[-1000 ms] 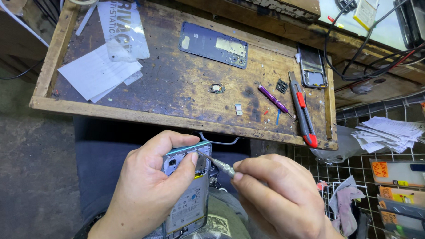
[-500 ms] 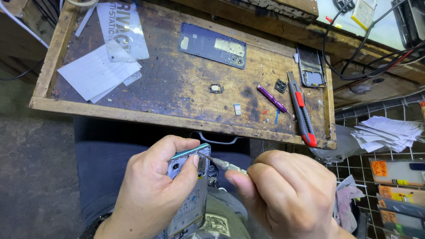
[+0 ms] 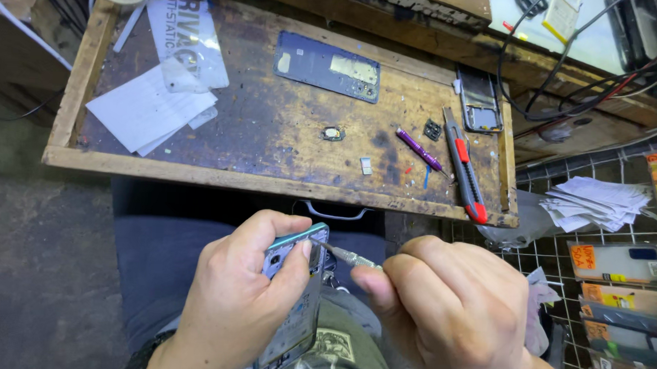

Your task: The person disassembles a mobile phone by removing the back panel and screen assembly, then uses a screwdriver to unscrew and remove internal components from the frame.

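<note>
Phone frame [image 3: 295, 300] clamped in left hand [image 3: 244, 298] over lap | right hand [image 3: 448, 312] fingers pinch metal tweezers [image 3: 348, 256], tip touching frame's top by left thumb | beyond fingers: scarred wooden tray [image 3: 272, 131], red utility knife [image 3: 465, 167], papers [image 3: 145, 113] | concrete floor [image 3: 34, 269] left

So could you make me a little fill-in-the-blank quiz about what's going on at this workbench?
1. The left hand grips an opened ____ over the lap.
2. The right hand holds thin metal ____ whose tip touches the device's top end.
3. On the wooden tray, the utility knife has a red and ____ body.
4. The small screwdriver lying left of that knife has a ____ handle.

Missing words: phone; tweezers; black; purple
</note>
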